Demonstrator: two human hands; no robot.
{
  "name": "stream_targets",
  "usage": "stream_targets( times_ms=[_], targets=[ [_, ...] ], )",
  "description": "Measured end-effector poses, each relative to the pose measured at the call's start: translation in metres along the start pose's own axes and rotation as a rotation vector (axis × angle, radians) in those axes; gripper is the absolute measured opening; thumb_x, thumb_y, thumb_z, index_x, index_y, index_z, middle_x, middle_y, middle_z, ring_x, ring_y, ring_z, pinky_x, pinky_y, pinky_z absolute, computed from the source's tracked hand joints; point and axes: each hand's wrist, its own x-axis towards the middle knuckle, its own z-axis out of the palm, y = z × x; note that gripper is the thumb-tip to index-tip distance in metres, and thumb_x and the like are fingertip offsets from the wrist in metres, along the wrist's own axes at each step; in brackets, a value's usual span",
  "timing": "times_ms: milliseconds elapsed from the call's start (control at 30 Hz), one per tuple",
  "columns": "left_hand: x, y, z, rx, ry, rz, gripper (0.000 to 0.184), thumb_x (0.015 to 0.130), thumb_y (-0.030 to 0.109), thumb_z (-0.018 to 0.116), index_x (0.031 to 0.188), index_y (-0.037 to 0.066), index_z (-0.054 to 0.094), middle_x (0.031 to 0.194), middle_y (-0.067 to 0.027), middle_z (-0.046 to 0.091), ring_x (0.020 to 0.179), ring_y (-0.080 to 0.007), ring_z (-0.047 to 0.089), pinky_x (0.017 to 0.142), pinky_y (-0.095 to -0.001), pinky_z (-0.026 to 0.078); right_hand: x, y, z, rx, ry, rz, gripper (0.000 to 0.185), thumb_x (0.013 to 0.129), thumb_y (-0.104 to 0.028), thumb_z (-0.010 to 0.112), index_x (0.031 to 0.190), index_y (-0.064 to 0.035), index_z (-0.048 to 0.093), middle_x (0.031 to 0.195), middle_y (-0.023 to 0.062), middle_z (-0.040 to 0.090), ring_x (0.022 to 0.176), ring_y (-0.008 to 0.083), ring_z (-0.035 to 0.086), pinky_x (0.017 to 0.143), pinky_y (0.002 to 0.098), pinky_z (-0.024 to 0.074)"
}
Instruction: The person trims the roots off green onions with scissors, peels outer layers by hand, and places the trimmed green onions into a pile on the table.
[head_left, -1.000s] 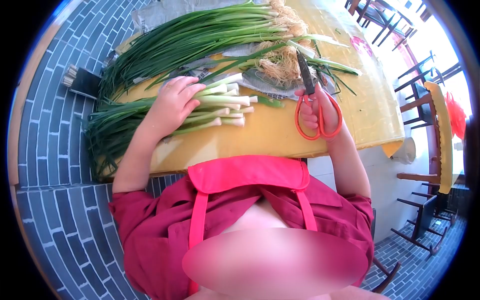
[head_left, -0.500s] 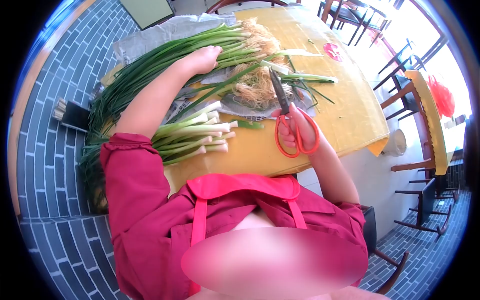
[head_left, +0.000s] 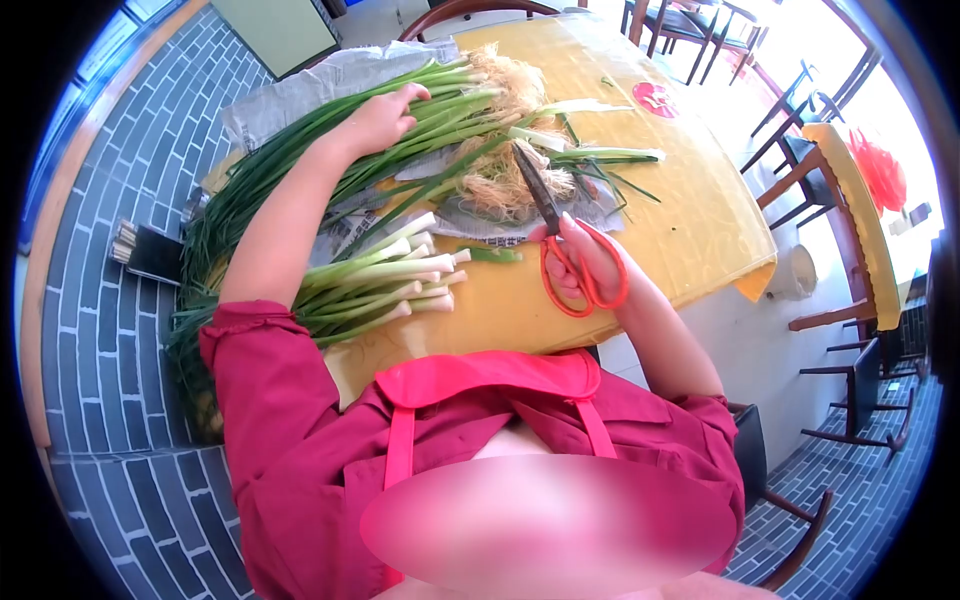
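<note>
Bunched green onions [head_left: 440, 105] lie across the far left of the table, their dark leaves running left and their roots pointing right. On top of this bunch is my left hand [head_left: 382, 120], fingers somewhat apart, with nothing visibly gripped. My right hand [head_left: 585, 258] holds red-handled scissors [head_left: 612, 285] by the loops. The dark blades point up and left, close to a heap of cut-off roots [head_left: 505, 180]. Nearer my body, under my left forearm, rests a pile of trimmed green onions [head_left: 400, 275] with white ends facing right.
Newspaper [head_left: 300, 85] lies beneath the onions on the yellow tablecloth [head_left: 690, 230]. Loose leaves and a pale stalk [head_left: 585, 106] are scattered near the roots. A black chopstick holder [head_left: 155, 252] stands by the left edge. Chairs [head_left: 855, 400] and another table [head_left: 860, 220] stand to the right.
My left hand has shifted slightly left along the bunch, and its fingers have loosened from a closed grip. The scissors have moved a little left in my right hand.
</note>
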Motion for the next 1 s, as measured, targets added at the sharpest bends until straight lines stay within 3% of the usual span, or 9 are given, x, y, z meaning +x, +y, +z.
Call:
stream_targets(
  times_ms=[100,233,333,500,600,700,800,900,1000],
  targets=[
    [-0.012,0.006,-0.024,-0.069,0.074,-0.058,0.035,0.088,0.019,0.055,0.123,0.016,0.052,0.072,-0.0044,0.054,0.067,-0.0148,0.05,0.067,-0.0287,0.043,0.001,-0.004,0.003,-0.061,-0.021,0.014,0.045,0.099,-0.042,0.037,0.112,-0.0003,0.049,0.062,0.0021,0.046,0.047,0.0109,0.043,0.045,0.0239,0.0363],
    [-0.023,-0.002,-0.036,-0.078,0.049,-0.15,0.032,0.09,0.027,0.056,0.12,0.014,0.058,0.077,-0.0042,0.058,0.072,-0.0119,0.051,0.07,-0.0301,0.044,-0.001,-0.012,0.011,-0.212,-0.045,-0.066,0.043,0.1,-0.039,0.036,0.113,-0.0002,0.05,0.063,0.0032,0.05,0.05,0.012,0.048,0.047,0.025,0.0393],
    [-0.023,-0.006,-0.024,-0.094,0.046,-0.022,0.034,0.09,0.028,0.056,0.121,0.013,0.056,0.081,-0.0085,0.062,0.076,-0.0165,0.056,0.073,-0.0331,0.045,-0.001,-0.017,0.019,-0.202,-0.012,-0.049,0.041,0.101,-0.036,0.036,0.113,0.0003,0.051,0.064,0.004,0.052,0.052,0.0122,0.05,0.049,0.0251,0.0411],
    [-0.022,-0.001,0.018,0.07,-0.07,0.053,0.018,0.077,0.006,0.055,0.093,0.0,0.051,0.097,-0.0186,0.053,0.094,-0.0344,0.052,0.084,-0.0398,0.042,-0.008,-0.021,0.013,-0.224,-0.039,-0.082,0.041,0.101,-0.036,0.036,0.114,0.0004,0.051,0.064,0.0044,0.052,0.053,0.0119,0.051,0.05,0.0247,0.0422],
    [-0.016,0.012,0.032,0.214,-0.138,0.07,0.017,0.072,0.006,0.061,0.087,0.002,0.055,0.1,-0.0179,0.054,0.098,-0.0338,0.052,0.084,-0.0404,0.044,-0.018,-0.022,0.013,-0.269,-0.007,-0.073,0.042,0.1,-0.037,0.037,0.114,0.0005,0.05,0.063,0.0044,0.052,0.053,0.0116,0.051,0.05,0.0247,0.0423],
    [-0.015,0.01,0.045,0.271,0.134,0.232,0.019,0.07,0.01,0.066,0.084,0.002,0.056,0.097,-0.0172,0.055,0.094,-0.0339,0.053,0.082,-0.0408,0.045,-0.023,-0.015,0.009,-0.302,0.014,-0.058,0.041,0.1,-0.037,0.038,0.115,0.0004,0.05,0.063,0.0042,0.052,0.052,0.0115,0.05,0.05,0.0247,0.0423],
    [-0.005,0.004,0.043,0.132,0.165,0.416,0.026,0.07,0.016,0.071,0.085,0.002,0.056,0.096,-0.0167,0.057,0.091,-0.0349,0.054,0.081,-0.0398,0.046,-0.022,-0.012,0.007,-0.319,0.007,-0.047,0.041,0.1,-0.036,0.039,0.115,-0.0001,0.05,0.064,0.0042,0.053,0.052,0.0117,0.051,0.05,0.0251,0.0431],
    [-0.001,0.023,0.023,0.046,-0.237,-0.02,0.032,0.077,0.021,0.068,0.096,0.001,0.053,0.105,-0.0194,0.057,0.098,-0.0313,0.056,0.088,-0.0375,0.043,-0.021,-0.014,0.01,-0.361,-0.004,-0.053,0.041,0.1,-0.035,0.037,0.116,0.0002,0.049,0.063,0.0033,0.052,0.051,0.0113,0.05,0.05,0.0243,0.043],
    [-0.005,0.019,0.015,-0.112,-0.157,0.005,0.038,0.083,0.025,0.064,0.11,0.003,0.05,0.108,-0.0161,0.059,0.101,-0.0262,0.056,0.086,-0.0363,0.044,-0.02,-0.023,0.008,-0.44,-0.007,-0.046,0.043,0.099,-0.038,0.039,0.118,-0.0001,0.048,0.069,0.0045,0.055,0.057,0.0122,0.055,0.056,0.0255,0.0475]
  ],
)
